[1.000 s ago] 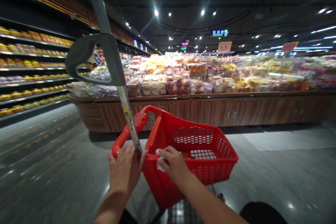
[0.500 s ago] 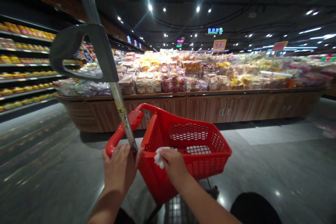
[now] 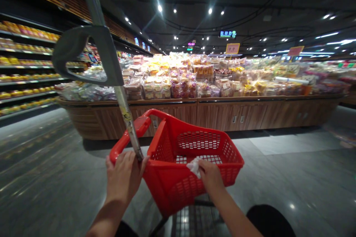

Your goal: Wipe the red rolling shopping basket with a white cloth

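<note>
A red plastic shopping cart (image 3: 169, 177) stands before me, turned with its basket to the right. My left hand (image 3: 125, 174) is closed over the near end of its red handle (image 3: 119, 151), palm down. A metal pole (image 3: 128, 120) with a grey loop grip (image 3: 111, 55) rises at a tilt, its visible lower end between the thumb and fingers of that hand. My right hand (image 3: 210, 176) pinches a crumpled white tissue (image 3: 194, 166) against the basket's near top rim, about midway along. What lies under the tissue is hidden.
A long wooden display counter (image 3: 222, 113) piled with packaged food (image 3: 183, 77) runs across behind the cart. Shelves of yellow-topped goods (image 3: 25, 59) line the left. A yellow-framed price sign (image 3: 232, 48) stands above the counter. Grey shiny floor (image 3: 278, 170) surrounds the cart.
My right hand has slid to the right along the basket's near rim with the tissue. My left hand stays at the handle, and the cart appears almost unmoved.
</note>
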A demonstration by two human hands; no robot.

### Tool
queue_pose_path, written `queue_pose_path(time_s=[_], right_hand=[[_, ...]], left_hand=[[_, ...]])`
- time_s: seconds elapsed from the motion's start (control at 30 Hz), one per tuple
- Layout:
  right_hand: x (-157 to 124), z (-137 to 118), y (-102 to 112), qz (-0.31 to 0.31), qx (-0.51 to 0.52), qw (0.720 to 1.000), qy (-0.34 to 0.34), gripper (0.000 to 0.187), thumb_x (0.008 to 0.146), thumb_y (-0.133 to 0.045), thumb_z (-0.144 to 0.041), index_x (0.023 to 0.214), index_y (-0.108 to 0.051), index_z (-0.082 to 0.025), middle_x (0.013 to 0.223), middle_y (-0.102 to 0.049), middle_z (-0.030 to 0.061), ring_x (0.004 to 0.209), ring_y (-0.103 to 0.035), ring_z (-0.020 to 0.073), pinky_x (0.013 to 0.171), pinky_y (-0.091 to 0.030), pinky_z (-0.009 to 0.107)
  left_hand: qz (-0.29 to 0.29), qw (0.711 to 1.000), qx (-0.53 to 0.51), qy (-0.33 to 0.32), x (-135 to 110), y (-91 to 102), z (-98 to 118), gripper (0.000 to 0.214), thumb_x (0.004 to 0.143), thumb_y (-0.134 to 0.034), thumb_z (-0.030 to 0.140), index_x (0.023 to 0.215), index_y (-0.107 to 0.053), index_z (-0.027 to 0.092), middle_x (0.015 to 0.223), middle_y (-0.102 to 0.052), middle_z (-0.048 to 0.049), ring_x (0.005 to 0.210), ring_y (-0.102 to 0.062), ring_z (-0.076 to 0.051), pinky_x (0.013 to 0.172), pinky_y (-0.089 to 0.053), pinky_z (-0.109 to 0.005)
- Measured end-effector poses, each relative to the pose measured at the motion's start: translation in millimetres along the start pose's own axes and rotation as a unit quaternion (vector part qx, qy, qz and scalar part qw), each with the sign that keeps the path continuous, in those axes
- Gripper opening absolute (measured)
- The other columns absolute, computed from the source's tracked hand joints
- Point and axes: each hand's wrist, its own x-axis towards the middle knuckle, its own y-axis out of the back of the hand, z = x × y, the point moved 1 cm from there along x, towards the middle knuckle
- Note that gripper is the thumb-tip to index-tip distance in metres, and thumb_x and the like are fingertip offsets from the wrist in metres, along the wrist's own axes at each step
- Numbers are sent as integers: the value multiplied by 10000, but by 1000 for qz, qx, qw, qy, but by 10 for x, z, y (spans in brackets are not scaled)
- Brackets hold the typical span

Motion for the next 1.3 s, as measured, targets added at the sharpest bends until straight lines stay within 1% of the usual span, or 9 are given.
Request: queue_pose_path(time_s=[0.13, 0.23, 0.53, 0.6, 0.77, 0.87, 1.03, 1.17, 1.3], right_hand=[[109, -385, -313, 1, 48, 996, 81, 290, 803, -499, -54, 962, -683, -213, 1013, -698, 39, 966, -630, 197, 892, -471, 329], [132, -447, -390, 3, 59, 994, 93, 306, 792, -509, -37, 972, -679, -217, 1006, -698, 37, 962, -626, 190, 900, -463, 328], [-125, 433, 186, 42, -41, 998, -32, 288, 781, -460, -74, 909, -683, -204, 937, -706, 77, 878, -655, 236, 798, -506, 366], [-89, 351, 127, 40, -38, 998, -40, 271, 783, -459, -77, 889, -677, -198, 918, -705, 74, 859, -654, 232, 781, -504, 354], [87, -233, -286, 22, 17, 999, 36, 220, 813, -482, -92, 892, -658, -197, 914, -689, 50, 881, -622, 189, 832, -459, 308], [156, -370, -418, 9, 9, 1000, 22, 135, 781, -587, -150, 895, -653, -181, 903, -680, 51, 880, -604, 199, 842, -437, 309], [125, -19, -198, -31, -6, 999, -9, 159, 789, -544, -99, 814, -672, -189, 856, -686, 36, 841, -609, 179, 781, -429, 262], [8, 375, 135, 0, -63, 995, -82, 197, 832, -474, -164, 766, -657, -199, 766, -681, 29, 745, -620, 187, 680, -426, 261], [-17, 338, 108, 28, -85, 991, -102, 209, 835, -448, -162, 762, -642, -189, 734, -671, 41, 711, -618, 196, 647, -427, 268]], left_hand=[[9, 1000, 6, -2, 4, 8, -2, 331, 885, -318, 372, 892, -572, 159, 960, -638, -121, 1017, -534, -309, 1010, -196, -607], [9, 1000, 1, -5, 16, 16, -13, 381, 887, -302, 416, 891, -582, 159, 967, -640, -132, 1025, -535, -319, 1001, -214, -607], [3, 1000, -11, -1, 18, -33, -41, 417, 889, -285, 447, 919, -581, 155, 1009, -634, -138, 1067, -517, -327, 1014, -187, -617], [4, 1000, -13, 2, 14, -38, -29, 425, 892, -283, 462, 928, -575, 155, 1013, -630, -137, 1066, -514, -323, 1018, -173, -621], [4, 1000, -8, 5, 29, -24, -2, 418, 895, -284, 455, 915, -576, 156, 1004, -629, -136, 1043, -519, -318, 1017, -168, -623], [2, 1000, -2, 0, 40, -28, -17, 419, 893, -290, 453, 919, -578, 149, 998, -631, -133, 1045, -515, -320, 1012, -179, -619], [-2, 1000, 8, -3, 38, -77, -77, 361, 892, -299, 392, 932, -568, 156, 1025, -626, -131, 1071, -504, -318, 1023, -169, -605], [2, 1000, 4, 0, 27, -85, -79, 340, 889, -300, 377, 928, -560, 161, 1026, -624, -124, 1073, -502, -309, 1032, -160, -593], [1, 1000, -1, 6, 28, -72, -51, 347, 889, -290, 380, 910, -559, 162, 1007, -625, -120, 1058, -510, -307, 1037, -143, -597]])
